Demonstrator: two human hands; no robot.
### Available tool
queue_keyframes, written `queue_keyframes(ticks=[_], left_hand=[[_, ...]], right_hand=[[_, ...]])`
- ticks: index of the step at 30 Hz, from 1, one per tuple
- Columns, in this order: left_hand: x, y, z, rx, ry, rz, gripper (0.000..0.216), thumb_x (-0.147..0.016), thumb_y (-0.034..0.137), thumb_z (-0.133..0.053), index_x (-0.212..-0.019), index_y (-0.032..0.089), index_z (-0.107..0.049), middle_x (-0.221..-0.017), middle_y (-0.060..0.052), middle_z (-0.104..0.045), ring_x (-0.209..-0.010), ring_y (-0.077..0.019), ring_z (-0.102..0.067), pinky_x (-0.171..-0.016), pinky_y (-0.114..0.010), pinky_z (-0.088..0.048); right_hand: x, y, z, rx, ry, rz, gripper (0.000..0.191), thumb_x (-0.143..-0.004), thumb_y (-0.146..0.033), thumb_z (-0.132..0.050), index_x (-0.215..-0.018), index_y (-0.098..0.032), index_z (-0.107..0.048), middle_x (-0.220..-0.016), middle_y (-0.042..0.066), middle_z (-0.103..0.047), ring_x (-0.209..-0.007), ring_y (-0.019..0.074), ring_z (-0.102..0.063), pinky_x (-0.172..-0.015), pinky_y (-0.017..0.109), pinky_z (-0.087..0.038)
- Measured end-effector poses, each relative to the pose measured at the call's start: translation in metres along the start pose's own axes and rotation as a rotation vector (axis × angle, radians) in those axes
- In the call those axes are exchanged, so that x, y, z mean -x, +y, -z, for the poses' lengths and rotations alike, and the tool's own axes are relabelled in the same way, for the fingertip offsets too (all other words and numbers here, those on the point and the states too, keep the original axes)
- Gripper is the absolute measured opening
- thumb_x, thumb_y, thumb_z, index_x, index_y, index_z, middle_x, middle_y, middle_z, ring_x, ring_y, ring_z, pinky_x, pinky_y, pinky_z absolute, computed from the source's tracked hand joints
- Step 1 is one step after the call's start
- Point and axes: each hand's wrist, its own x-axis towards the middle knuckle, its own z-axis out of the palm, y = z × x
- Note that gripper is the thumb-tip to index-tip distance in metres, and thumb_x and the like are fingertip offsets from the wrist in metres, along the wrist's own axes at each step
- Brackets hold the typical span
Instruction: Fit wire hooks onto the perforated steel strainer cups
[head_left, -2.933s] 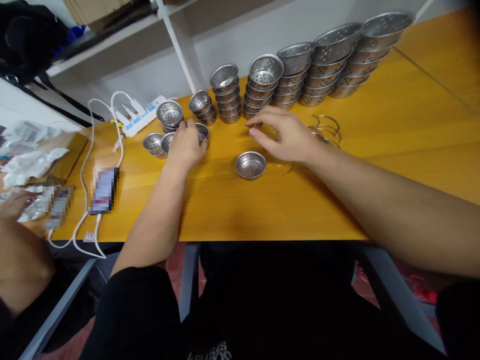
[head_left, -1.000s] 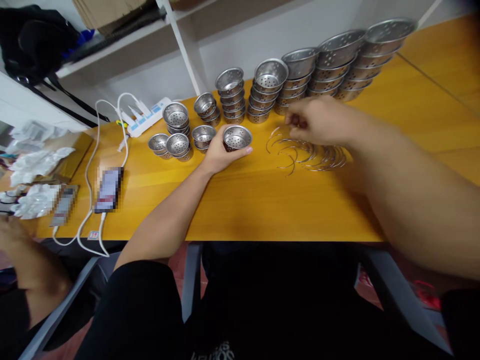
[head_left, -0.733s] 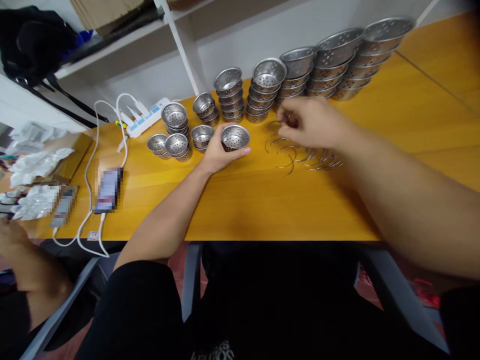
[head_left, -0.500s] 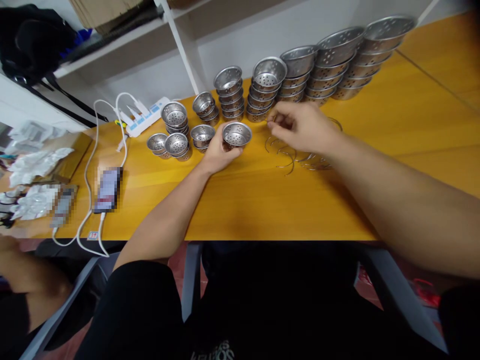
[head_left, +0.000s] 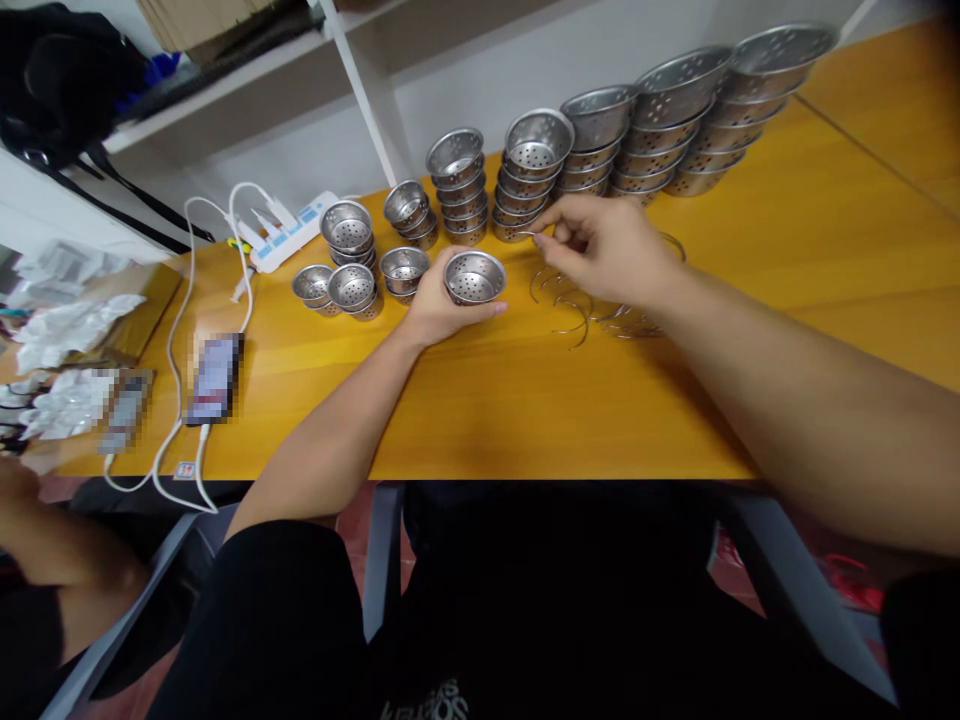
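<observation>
Strainer cup (head_left: 475, 277): sitting upright a little left of the frame's centre, mouth facing up and holes showing in its floor, cradled in the left hand (head_left: 439, 305) at or just above the table top (I cannot tell which).
Left hand: curling half closed round the near wall of that cup, with the thumb lying along its lower right edge.
Right hand (head_left: 609, 252): hovering just right of the cup, thumb and forefinger pinching a thin wire loop (head_left: 528, 235) while the other fingers are curling loosely.
Wire loop: poking out leftward from those fingertips and ending near the cup's upper right rim, apart from it.
Loose wires (head_left: 571, 312): lying scattered on the wood below and beside the pinching hand.
Small cups (head_left: 352, 285): standing in a cluster just left of the held one, some nested.
Stacks (head_left: 454, 182): lining the far edge from upper centre to the upper right corner, the bowls getting larger toward the right.
Table (head_left: 525, 400): filling the middle band of the frame in orange-yellow wood.
Power strip (head_left: 289, 232): lying at upper left, white cables trailing down to a phone (head_left: 214, 378).
Another person's arm (head_left: 52, 575): showing at the lower left corner, well apart from the cups.
</observation>
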Motion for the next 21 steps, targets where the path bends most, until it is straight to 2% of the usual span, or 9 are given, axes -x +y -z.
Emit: queue_keyframes(ticks=[3, 6, 11, 15, 21], left_hand=[[-0.001, 0.002, -0.002, 0.009, 0.026, 0.013, 0.105, -0.083, 0.077, -0.116, -0.161, 0.027, -0.068, -0.160, -0.016, -0.082, -0.155, -0.0428, -0.082, -0.144, -0.073, -0.064], [-0.003, 0.005, -0.004, 0.035, 0.046, 0.006, 0.111, -0.080, 0.079, -0.117, -0.164, 0.028, -0.066, -0.167, -0.019, -0.080, -0.161, -0.0448, -0.079, -0.148, -0.075, -0.061], [-0.004, 0.002, -0.008, 0.016, 0.022, -0.003, 0.109, -0.089, 0.086, -0.107, -0.169, 0.027, -0.062, -0.172, -0.021, -0.077, -0.166, -0.0448, -0.078, -0.150, -0.073, -0.060], [-0.002, -0.001, -0.015, 0.011, -0.015, -0.050, 0.111, -0.091, 0.089, -0.105, -0.171, 0.027, -0.059, -0.173, -0.021, -0.075, -0.168, -0.0454, -0.076, -0.149, -0.072, -0.061], [0.002, 0.003, -0.021, -0.027, -0.049, -0.095, 0.119, -0.095, 0.089, -0.104, -0.182, 0.030, -0.049, -0.176, -0.020, -0.071, -0.173, -0.0466, -0.072, -0.151, -0.072, -0.059]], right_hand=[[0.001, 0.001, -0.002, -0.039, 0.001, -0.019, 0.056, -0.121, -0.088, -0.075, -0.133, -0.036, -0.089, -0.102, 0.011, -0.087, -0.106, 0.0389, -0.080, -0.102, 0.061, -0.069], [0.001, 0.001, -0.005, -0.053, 0.011, -0.002, 0.057, -0.120, -0.089, -0.073, -0.132, -0.036, -0.090, -0.101, 0.011, -0.085, -0.102, 0.0379, -0.078, -0.100, 0.062, -0.068], [-0.001, -0.002, -0.017, -0.106, 0.052, 0.063, 0.046, -0.120, -0.073, -0.076, -0.125, -0.030, -0.092, -0.095, 0.010, -0.079, -0.088, 0.0324, -0.070, -0.092, 0.059, -0.065], [-0.002, -0.008, -0.028, -0.140, 0.054, 0.056, 0.032, -0.116, -0.056, -0.080, -0.116, -0.026, -0.093, -0.093, 0.010, -0.083, -0.084, 0.0314, -0.073, -0.087, 0.056, -0.067], [-0.002, -0.011, -0.035, -0.061, 0.054, -0.001, 0.018, -0.118, -0.043, -0.080, -0.116, -0.032, -0.094, -0.097, 0.008, -0.086, -0.092, 0.0348, -0.081, -0.098, 0.057, -0.072]])
